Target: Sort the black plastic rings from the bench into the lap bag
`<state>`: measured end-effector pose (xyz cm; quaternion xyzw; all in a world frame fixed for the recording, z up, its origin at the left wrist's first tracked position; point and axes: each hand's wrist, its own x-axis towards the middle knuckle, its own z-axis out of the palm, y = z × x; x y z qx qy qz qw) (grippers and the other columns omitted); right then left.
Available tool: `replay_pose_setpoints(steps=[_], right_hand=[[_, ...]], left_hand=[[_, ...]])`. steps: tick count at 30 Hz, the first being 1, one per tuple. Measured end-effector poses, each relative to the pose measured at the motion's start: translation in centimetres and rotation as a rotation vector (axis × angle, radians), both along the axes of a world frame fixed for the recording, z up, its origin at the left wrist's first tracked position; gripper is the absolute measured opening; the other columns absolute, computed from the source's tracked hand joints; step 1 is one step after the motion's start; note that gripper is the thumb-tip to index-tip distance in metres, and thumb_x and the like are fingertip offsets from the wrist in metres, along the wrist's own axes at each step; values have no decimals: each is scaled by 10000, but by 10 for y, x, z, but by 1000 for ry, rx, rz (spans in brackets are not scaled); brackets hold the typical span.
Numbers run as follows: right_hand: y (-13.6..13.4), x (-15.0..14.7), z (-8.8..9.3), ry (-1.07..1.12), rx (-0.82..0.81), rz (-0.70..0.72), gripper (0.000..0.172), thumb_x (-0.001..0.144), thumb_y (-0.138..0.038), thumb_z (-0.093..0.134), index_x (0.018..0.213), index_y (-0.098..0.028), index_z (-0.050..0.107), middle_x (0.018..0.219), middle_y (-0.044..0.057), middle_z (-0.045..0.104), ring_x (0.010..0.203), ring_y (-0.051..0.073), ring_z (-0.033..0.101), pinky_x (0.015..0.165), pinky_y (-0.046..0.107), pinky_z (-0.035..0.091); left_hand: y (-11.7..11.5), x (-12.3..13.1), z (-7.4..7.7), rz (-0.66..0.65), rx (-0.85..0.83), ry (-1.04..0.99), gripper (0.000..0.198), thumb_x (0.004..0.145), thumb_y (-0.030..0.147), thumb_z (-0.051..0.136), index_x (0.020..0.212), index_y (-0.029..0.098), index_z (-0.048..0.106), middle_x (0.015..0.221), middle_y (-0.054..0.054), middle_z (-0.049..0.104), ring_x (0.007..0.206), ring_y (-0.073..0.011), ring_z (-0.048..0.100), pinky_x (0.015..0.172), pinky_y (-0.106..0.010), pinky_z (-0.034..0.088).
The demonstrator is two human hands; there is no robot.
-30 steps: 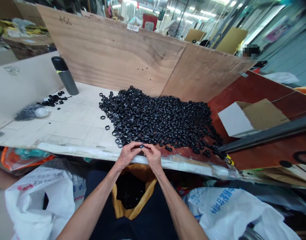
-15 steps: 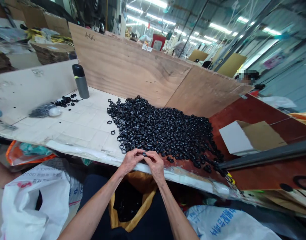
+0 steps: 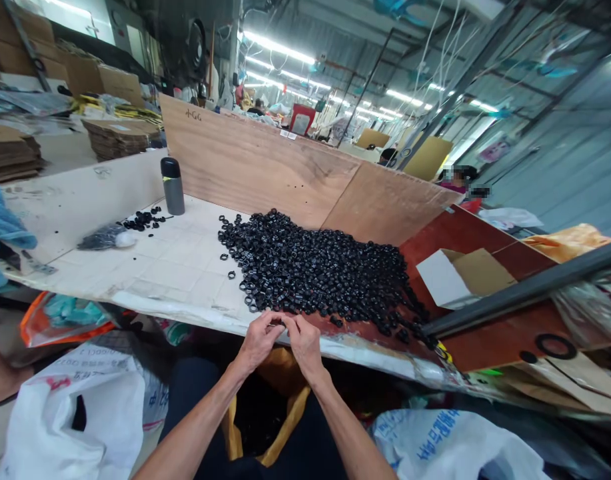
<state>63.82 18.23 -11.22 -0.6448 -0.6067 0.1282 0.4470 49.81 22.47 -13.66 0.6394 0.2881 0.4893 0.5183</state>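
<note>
My left hand [image 3: 258, 341] and my right hand [image 3: 305, 341] meet fingertip to fingertip at the table's front edge. Both are closed in a pinch on a small black ring [image 3: 284, 326], mostly hidden by the fingers. Just beyond them spreads a wide heap of similar black rings [image 3: 315, 273], with a few lying loose at its left side. Below my hands, between my legs, hangs an open yellow bag [image 3: 290, 413] with dark contents I cannot make out singly.
A grey bottle [image 3: 174, 190] stands at the back left, near small black pieces [image 3: 144, 220] and a plastic bag [image 3: 102, 238]. Wooden boards [image 3: 255, 160] wall the table's back. At right are an open carton [image 3: 448, 280] and a slanting metal bar [image 3: 525, 293]. White sacks [image 3: 75, 420] flank my legs.
My view has tilted up and turned slightly right. Both hands stay together at the table edge; the black ring between them is now more covered by the fingers.
</note>
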Motion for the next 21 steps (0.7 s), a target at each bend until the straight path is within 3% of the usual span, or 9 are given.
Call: replay_pose_setpoints(steps=[3,5,9,14,18,21], right_hand=[[-11,-3,-1,-46,-63,-5,457,997,-460,458,740,-197,729,623,30,646,584,165,563,592,265,368],[-20,-4,-1,46,-119,7,511,1011,-485,407,712,-196,704,612,26,634,589,170,554,578,264,366],[-36,-6,1,218,-158,112,402,995,-476,443,900,-204,723,754,22,681,667,182,581,617,262,419],[-43,-6,-4,179,-202,14,489,956,-493,501,591,-188,616,558,-10,550,566,147,491,574,256,371],[-45,-3,-11,302,-181,43,361,919,-492,563,741,-190,647,660,-19,591,587,130,502,567,233,386],[-46,-1,-13,330,-214,60,381,919,-498,560,699,-193,620,602,-30,551,562,128,495,563,235,396]], left_hand=[[-12,-6,0,-25,-54,14,222,867,234,610,1065,203,705,1053,-53,695,980,-195,658,874,-319,544],[-19,-8,-2,-50,-116,-10,229,868,251,615,1075,202,700,1052,-52,699,957,-192,674,867,-322,556],[-26,-6,-4,-47,-140,-35,216,873,266,618,1061,202,702,1047,-49,703,976,-192,681,887,-326,564],[-29,-2,-10,12,-112,-5,242,867,298,629,1078,197,692,1025,-45,700,911,-182,685,835,-322,582],[-31,-3,-12,29,-115,17,228,873,282,625,1074,197,694,1030,-46,709,924,-185,686,844,-320,572],[-32,-4,-11,49,-126,51,224,866,281,637,1065,198,697,1004,-44,723,907,-189,689,832,-319,565]])
